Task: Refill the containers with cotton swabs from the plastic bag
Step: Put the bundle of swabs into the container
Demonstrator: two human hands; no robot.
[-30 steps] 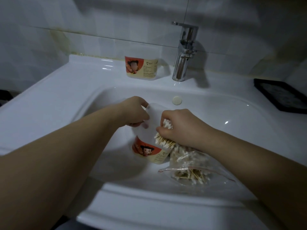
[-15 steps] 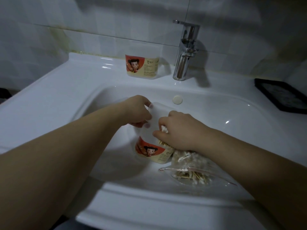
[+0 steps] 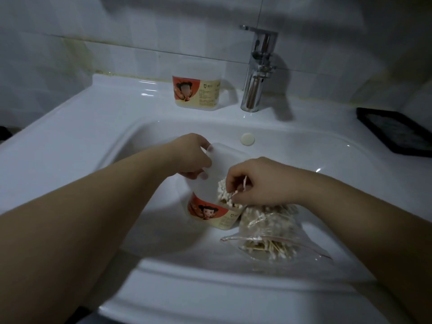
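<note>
A translucent container [image 3: 210, 181] with an orange cartoon label stands tilted in the sink basin [image 3: 304, 164]. My left hand [image 3: 190, 157] grips its rim on the left side. A bunch of cotton swabs [image 3: 224, 195] sits in the container's right side. My right hand [image 3: 257, 182] is at the container's mouth, fingers curled and pinching a few swabs above the bunch. Right of the container lies a clear plastic zip bag [image 3: 271, 235] with many swabs in it. A second labelled container [image 3: 196, 92] stands on the sink ledge by the wall.
A chrome tap [image 3: 257, 73] rises at the back of the sink, right of the second container. A round overflow cap [image 3: 247, 139] is on the basin's rear wall. A black tray [image 3: 397, 132] lies on the ledge at far right. Tiled wall behind.
My right hand pushed a fistful of swabs down into the container; the bunch now sits inside and the hand has lifted slightly, pinching only a few. My left hand stayed on the rim.
</note>
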